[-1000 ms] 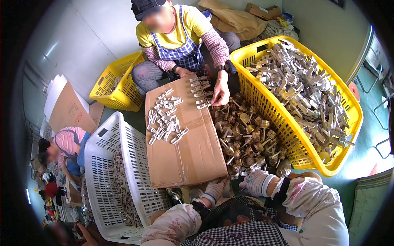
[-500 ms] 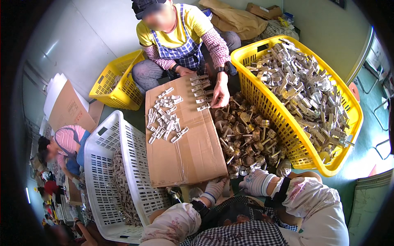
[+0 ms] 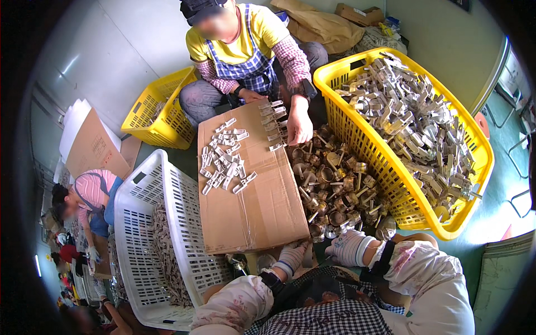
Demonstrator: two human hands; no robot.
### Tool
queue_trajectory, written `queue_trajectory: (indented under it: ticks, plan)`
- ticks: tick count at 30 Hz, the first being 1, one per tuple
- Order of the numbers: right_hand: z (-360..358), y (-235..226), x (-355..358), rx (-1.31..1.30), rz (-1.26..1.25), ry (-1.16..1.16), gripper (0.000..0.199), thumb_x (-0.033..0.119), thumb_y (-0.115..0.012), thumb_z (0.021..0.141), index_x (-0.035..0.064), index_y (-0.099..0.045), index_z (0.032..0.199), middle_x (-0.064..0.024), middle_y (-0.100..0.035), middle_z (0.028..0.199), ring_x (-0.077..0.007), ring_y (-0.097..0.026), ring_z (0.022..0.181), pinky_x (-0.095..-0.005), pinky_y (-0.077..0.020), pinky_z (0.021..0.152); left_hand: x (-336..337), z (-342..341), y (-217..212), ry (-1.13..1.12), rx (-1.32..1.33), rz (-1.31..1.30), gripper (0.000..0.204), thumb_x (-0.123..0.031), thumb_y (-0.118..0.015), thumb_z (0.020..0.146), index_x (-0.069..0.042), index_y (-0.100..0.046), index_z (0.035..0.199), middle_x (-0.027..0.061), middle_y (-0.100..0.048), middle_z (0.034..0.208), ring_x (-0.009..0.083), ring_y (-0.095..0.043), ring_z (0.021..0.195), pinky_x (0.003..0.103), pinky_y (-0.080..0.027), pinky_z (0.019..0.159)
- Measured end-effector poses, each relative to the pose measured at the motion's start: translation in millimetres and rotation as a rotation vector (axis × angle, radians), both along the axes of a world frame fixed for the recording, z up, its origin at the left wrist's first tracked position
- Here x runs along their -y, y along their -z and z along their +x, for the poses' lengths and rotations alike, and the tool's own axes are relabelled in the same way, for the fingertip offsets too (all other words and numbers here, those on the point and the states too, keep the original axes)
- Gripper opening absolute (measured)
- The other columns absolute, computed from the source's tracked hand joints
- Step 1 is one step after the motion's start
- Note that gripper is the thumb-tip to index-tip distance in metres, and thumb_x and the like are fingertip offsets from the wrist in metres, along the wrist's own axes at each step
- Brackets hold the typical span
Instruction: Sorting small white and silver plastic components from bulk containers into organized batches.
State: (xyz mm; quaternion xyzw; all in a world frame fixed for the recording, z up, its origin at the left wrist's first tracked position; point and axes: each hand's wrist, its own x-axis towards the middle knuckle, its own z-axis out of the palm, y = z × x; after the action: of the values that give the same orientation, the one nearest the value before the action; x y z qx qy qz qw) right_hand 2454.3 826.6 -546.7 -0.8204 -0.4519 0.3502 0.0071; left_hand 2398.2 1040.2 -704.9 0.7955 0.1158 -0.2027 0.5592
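Box (image 3: pixel 268 218) is set just ahead, clips (image 3: pixel 226 162) strewn across it; the left hand (image 3: pixel 292 258) is held at its near edge, the right hand (image 3: pixel 347 249) by the cups (image 3: pixel 338 204). Whether fingers are clamped cannot be told. If bumped, clips could be spilled!

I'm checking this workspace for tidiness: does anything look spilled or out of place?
One thing: brownish metal pieces lie heaped between the cardboard box and the full yellow basket, with no container visible around them; spilled or placed, I can't tell.
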Motion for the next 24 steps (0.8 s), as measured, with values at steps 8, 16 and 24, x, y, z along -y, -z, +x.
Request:
queue_trajectory:
  ticks: [8,16,24]
  plan:
    - [0,6,-2,-0.034,-0.015,0.013,0.028,0.032,-0.051,0.09,0.0135,-0.061,0.109,-0.0091,-0.065,0.091,-0.0293,-0.063,0.09,-0.0426,-0.0491,0.081,-10,-5,16,0.156,0.21,0.144,0.034,-0.029,-0.053,0.094,-0.002,-0.061,0.114,0.0129,-0.064,0.114,0.0265,-0.058,0.107,0.031,-0.041,0.094]
    - [-3,16,0,0.005,-0.008,0.016,0.029,0.032,-0.051,0.09,0.0129,-0.061,0.11,-0.0099,-0.066,0.09,-0.0291,-0.063,0.089,-0.0427,-0.0496,0.081,-7,5,5,0.324,-0.061,0.253,0.036,-0.021,-0.039,0.099,-0.013,-0.046,0.133,0.0105,-0.05,0.134,0.0265,-0.05,0.12,0.03,-0.038,0.103]
    - [-2,10,-1,0.012,-0.01,0.012,0.028,0.031,-0.052,0.09,0.0128,-0.061,0.109,-0.0099,-0.065,0.088,-0.0296,-0.064,0.088,-0.0426,-0.0503,0.078,-3,2,-4,0.04,-0.004,0.02,0.032,-0.027,-0.057,0.092,-0.004,-0.062,0.115,0.0065,-0.065,0.11,0.0189,-0.058,0.1,0.028,-0.043,0.089]
